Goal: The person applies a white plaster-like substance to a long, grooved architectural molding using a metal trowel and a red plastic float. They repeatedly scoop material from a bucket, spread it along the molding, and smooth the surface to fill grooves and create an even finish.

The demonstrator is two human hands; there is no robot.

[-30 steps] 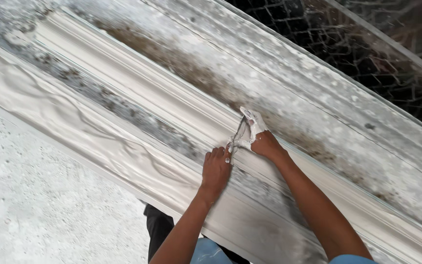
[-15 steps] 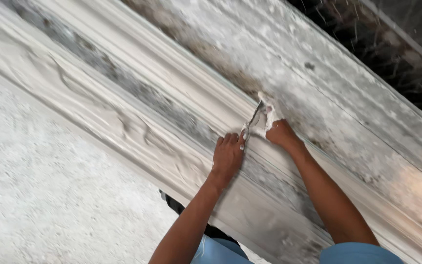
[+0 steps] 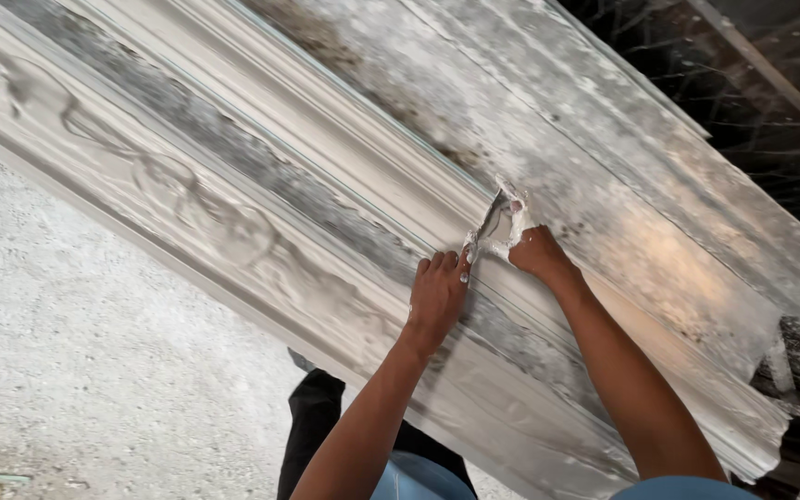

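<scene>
A long white plaster cornice moulding (image 3: 233,194) lies diagonally across the view, with ridges and a relief pattern along its lower edge. My right hand (image 3: 537,252) grips a small metal scraper (image 3: 493,220) smeared with white plaster, its blade pressed to a ridge of the moulding. My left hand (image 3: 439,294) rests flat on the moulding just left of the blade, with the thumb touching the scraper's lower end. Both forearms reach up from the bottom of the view.
A wide plaster-streaked board (image 3: 622,185) runs parallel behind the moulding. Wire mesh (image 3: 752,102) fills the top right. A rough pale floor (image 3: 76,370) lies at the lower left. My dark trouser leg (image 3: 312,426) shows below the moulding.
The view has shifted, so the hands and scraper sit a little further right and down the moulding. The grip on the scraper is unchanged.
</scene>
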